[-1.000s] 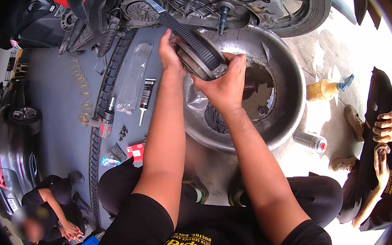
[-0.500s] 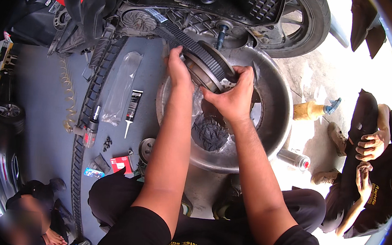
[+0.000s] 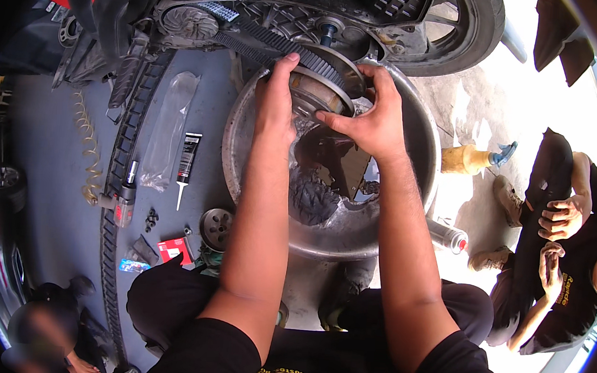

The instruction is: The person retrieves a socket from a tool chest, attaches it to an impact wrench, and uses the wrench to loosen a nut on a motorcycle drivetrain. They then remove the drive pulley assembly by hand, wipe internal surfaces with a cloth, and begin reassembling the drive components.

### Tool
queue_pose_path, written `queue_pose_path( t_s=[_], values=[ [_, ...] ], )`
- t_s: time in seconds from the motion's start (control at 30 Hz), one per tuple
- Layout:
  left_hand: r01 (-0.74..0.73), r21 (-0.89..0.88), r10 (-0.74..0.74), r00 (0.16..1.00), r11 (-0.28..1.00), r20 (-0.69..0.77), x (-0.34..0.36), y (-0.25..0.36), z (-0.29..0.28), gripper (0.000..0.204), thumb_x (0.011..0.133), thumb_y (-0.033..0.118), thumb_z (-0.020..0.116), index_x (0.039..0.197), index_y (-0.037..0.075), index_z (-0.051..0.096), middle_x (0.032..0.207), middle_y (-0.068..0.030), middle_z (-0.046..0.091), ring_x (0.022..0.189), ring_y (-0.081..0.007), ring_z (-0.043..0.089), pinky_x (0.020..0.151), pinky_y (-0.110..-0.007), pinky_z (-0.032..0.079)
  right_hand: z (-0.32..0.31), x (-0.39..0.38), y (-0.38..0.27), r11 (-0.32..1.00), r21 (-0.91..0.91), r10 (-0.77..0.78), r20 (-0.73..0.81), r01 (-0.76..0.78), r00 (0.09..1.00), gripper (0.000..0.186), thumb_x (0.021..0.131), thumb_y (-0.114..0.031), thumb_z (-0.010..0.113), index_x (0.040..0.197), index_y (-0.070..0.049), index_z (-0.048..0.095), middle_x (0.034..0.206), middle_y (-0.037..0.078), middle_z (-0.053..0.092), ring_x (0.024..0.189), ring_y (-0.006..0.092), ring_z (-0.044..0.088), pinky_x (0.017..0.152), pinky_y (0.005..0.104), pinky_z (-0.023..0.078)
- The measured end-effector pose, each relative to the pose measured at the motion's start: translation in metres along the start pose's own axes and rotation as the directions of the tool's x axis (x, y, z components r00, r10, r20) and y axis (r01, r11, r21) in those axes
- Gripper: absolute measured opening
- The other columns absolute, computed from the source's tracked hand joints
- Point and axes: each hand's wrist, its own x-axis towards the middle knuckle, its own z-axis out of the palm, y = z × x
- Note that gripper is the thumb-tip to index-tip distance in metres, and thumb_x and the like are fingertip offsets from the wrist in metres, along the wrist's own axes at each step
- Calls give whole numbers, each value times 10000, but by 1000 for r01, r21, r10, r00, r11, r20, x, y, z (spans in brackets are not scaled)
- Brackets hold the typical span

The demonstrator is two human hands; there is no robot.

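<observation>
A metal clutch pulley from a scooter drive is held between my two hands, over a wide metal basin. My left hand is closed on its left rim, thumb up beside the belt. Gripping the right side, my right hand has its thumb on the near face and its fingers around the far disc. A black toothed drive belt sits in the pulley's groove and runs left to a finned fan pulley. Just behind the held pulley, a shaft sticks out of the engine case; its lower part is hidden.
The metal basin contains dark liquid and a black rag. A glue tube, an impact wrench and a round metal drum lie left. A yellow spray bottle, spray can and seated person are right.
My hands have brought the clutch pulley closer to the shaft, with the belt still around it. The view has shifted slightly, showing more of the basin's liquid.
</observation>
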Motion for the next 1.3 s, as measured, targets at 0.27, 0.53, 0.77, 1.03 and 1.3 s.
queue_pose_path(
  t_s=[0.27, 0.53, 0.77, 1.03, 1.3],
  values=[
    [-39, 48, 42, 997, 998, -69, 0, -15, 9, 627, 803, 540, 616, 1234, 88, 565, 1136, -103, 638, 1005, -241, 637, 794, -390, 467, 1, -3, 2, 990, 141, 29, -13, -26, 1000, 863, 512, -198, 945, 1269, 33, 600, 1115, 148, 644, 1051, 270, 635, 945, 356, 490],
    [-113, 77, 115, 993, 991, -29, 11, -9, 6, 550, 814, 512, 616, 1182, 104, 591, 1041, -74, 673, 913, -218, 664, 746, -399, 461, 24, -19, 10, 993, 95, 74, -2, -73, 997, 964, 615, -235, 940, 1405, 33, 456, 1283, 116, 548, 1155, 218, 561, 1005, 361, 468],
    [7, -27, -9, 997, 1000, -79, 1, -10, 14, 506, 848, 452, 615, 1169, 62, 588, 1049, -97, 645, 919, -242, 639, 794, -386, 515, 110, -36, -31, -110, 992, 750, 119, -55, 650, 924, 833, -341, 799, 1468, -65, 186, 1380, 179, 419, 1303, 291, 414, 1094, 436, 379],
    [210, 140, -237, 948, 968, 214, 47, 28, -36, 1062, 773, 772, 584, 1459, 5, 322, 1414, -229, 452, 1284, -369, 484, 1060, -541, 377, 129, -9, -31, 134, 989, 889, -94, -59, 447, 1071, 749, -300, 870, 1466, 47, 154, 1341, 220, 427, 1246, 283, 454, 1088, 395, 355],
    [36, 162, -39, 999, 986, 11, 51, 11, 14, 653, 842, 596, 537, 1260, 95, 524, 1201, -131, 595, 1045, -277, 610, 851, -446, 507, 113, 19, -30, 53, 998, 920, -40, -21, 390, 1018, 808, -328, 815, 1449, 82, 139, 1355, 266, 424, 1240, 312, 486, 1068, 420, 394]
  ],
)
